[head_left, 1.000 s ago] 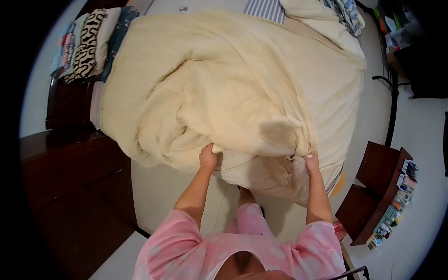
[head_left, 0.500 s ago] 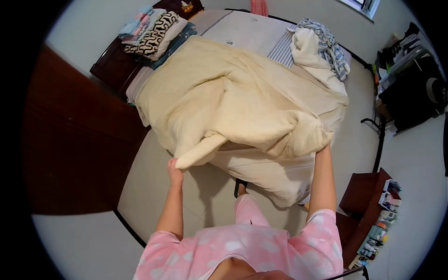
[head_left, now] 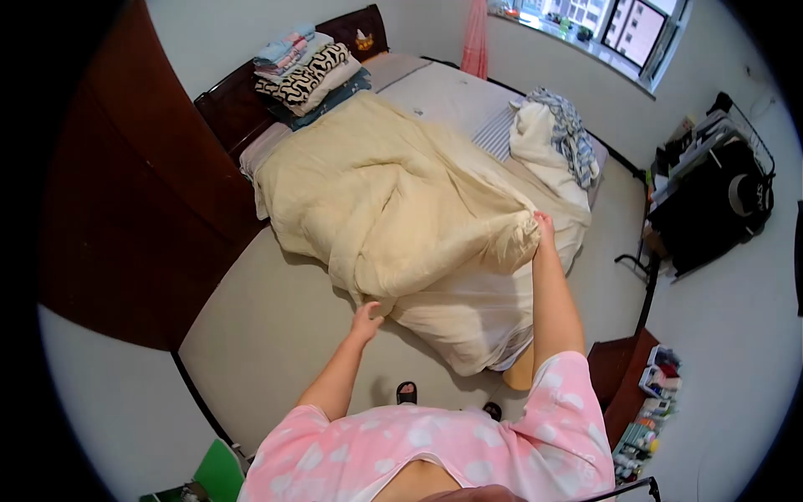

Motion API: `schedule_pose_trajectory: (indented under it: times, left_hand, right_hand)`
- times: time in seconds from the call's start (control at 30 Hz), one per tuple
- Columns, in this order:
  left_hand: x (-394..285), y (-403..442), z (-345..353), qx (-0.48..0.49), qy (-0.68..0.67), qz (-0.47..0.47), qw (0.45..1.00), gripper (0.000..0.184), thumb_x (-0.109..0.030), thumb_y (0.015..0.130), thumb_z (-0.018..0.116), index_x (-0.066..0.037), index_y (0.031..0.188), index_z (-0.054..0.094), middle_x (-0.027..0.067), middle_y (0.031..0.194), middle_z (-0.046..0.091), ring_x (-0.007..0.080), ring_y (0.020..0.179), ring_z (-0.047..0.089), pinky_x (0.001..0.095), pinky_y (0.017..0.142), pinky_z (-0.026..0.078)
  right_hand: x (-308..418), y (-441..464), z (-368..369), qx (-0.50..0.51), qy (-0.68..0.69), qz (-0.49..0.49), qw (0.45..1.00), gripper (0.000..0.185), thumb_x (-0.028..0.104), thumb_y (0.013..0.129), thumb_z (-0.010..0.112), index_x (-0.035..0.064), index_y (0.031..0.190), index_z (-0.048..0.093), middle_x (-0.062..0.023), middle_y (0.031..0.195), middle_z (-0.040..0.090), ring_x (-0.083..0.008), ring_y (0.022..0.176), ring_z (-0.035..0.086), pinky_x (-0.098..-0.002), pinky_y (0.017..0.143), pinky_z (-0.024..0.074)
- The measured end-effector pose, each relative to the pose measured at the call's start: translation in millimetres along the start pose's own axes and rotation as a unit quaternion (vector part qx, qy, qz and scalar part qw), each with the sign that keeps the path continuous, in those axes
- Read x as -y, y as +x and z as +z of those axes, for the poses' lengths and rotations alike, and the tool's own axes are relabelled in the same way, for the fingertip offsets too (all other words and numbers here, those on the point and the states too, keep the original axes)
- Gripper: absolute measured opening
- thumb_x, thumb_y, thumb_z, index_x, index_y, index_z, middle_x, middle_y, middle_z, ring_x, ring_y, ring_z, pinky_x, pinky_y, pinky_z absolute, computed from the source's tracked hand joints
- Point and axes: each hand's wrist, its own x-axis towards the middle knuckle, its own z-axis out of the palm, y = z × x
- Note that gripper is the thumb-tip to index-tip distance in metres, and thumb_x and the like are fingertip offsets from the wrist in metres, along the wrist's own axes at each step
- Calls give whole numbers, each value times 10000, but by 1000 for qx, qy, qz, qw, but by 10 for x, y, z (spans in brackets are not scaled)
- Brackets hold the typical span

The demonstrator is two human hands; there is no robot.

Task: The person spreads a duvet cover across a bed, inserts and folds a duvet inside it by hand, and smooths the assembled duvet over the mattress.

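The quilt (head_left: 335, 184) lies partly spread over the bed (head_left: 447, 94), unsmoothed, one corner bunched in the right hand (head_left: 544, 227), the left hand (head_left: 365, 323) empty, fingers parted beside the quilt's near edge.

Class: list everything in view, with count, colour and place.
Quilt: one, cream, on the bed
Bed: one, brown headboard, centre
Folded fabrics: one pile, multicoloured, by headboard
Heaped fabric: one, blue and white, bed's right
Window: one, pale frame, top right
Curtain: one, pink, left of window
Wardrobe: one, brown, left
Hanging clothes: several, mostly black, right
Shelf: one, brown, lower right
Small items: many, mixed, on shelf
Slippers: two, black, floor
Shirt: one, pink and white, worn
Left hand: one, open, near quilt
Right hand: one, gripping quilt
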Motion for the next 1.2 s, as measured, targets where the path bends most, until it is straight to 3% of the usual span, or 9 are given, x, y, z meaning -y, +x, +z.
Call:
schedule_pose_trajectory:
  times: [0.43, 0.7, 0.8, 0.9, 0.93, 0.97, 1.03, 1.13, 1.2]
  left_hand:
    - [-2292, -414, 2413, -69, -39, 133, 988, 696, -343, 740, 722, -139, 1321, 398, 142, 1260, 492, 332, 1178, 435, 415, 997, 350]
    - [-3235, -445, 2705, -214, -26, 125, 969, 880, -373, 694, 764, -79, 1380, 296, 218, 1230, 483, 359, 1168, 446, 440, 993, 352]
    - [-3416, -174, 2844, -264, -40, 185, 946, 791, -264, 739, 712, -98, 1387, 290, 199, 1263, 457, 391, 1178, 418, 419, 995, 356]
    - [-3166, 256, 3064, -149, -188, 188, 952, 634, -129, 763, 622, -62, 1338, 365, 223, 1183, 508, 407, 1092, 485, 414, 909, 419]
    - [-3093, 380, 3163, -208, -143, 185, 950, 507, -51, 757, 543, -37, 1254, 449, 233, 1117, 548, 414, 1016, 527, 430, 825, 450]
    - [-3155, 396, 3134, -200, -163, 161, 953, 463, -35, 751, 530, -26, 1209, 464, 235, 1088, 553, 415, 1005, 528, 429, 833, 444]
    - [-3335, 350, 2896, -192, -197, 106, 955, 381, -4, 740, 502, -6, 1120, 494, 240, 1029, 563, 417, 984, 529, 427, 849, 433]
    - [-3482, 361, 2538, -99, -121, 125, 980, 368, -88, 740, 572, -32, 1101, 523, 195, 1024, 592, 382, 959, 557, 418, 808, 453]
    - [-3396, 527, 2580, -106, -67, 194, 973, 382, -130, 728, 630, -63, 1094, 545, 177, 1053, 599, 359, 963, 563, 434, 799, 456]
  right_hand:
    - [580, -47, -321, 213, -59, 114, 969, 216, -56, 774, 436, 18, 902, 594, -80, 796, 599, -171, 677, 576, -293, 618, 483]
    - [666, -141, -361, 230, -91, 162, 955, 197, -25, 808, 432, 32, 928, 577, -76, 803, 583, -176, 691, 570, -300, 616, 491]
    - [575, -82, -466, 266, -86, 150, 948, 194, -3, 826, 437, 41, 954, 577, -76, 823, 583, -169, 700, 566, -299, 611, 488]
    - [738, -173, -510, 236, -115, 194, 945, 196, 19, 843, 442, 43, 986, 573, -67, 820, 582, -158, 670, 554, -290, 607, 485]
    - [735, -45, -600, 264, -172, 206, 926, 251, 68, 829, 517, 84, 1073, 575, -130, 966, 582, -216, 846, 588, -323, 732, 498]
    - [796, -18, -653, 247, -327, 58, 910, 296, 83, 805, 557, 109, 1100, 574, -148, 1044, 555, -240, 938, 560, -333, 796, 478]
    - [946, -83, -680, 195, -586, -234, 751, 404, 115, 757, 637, 160, 1154, 572, -183, 1200, 502, -286, 1124, 505, -354, 923, 436]
    - [1323, -55, -559, 448, -519, -241, 687, 585, 135, 662, 719, 220, 1214, 545, -191, 1363, 367, -317, 1289, 349, -459, 1052, 305]
    - [1575, -335, -385, 496, -644, -248, 527, 652, 129, 627, 735, 221, 1237, 525, -179, 1384, 353, -314, 1283, 358, -534, 1048, 270]
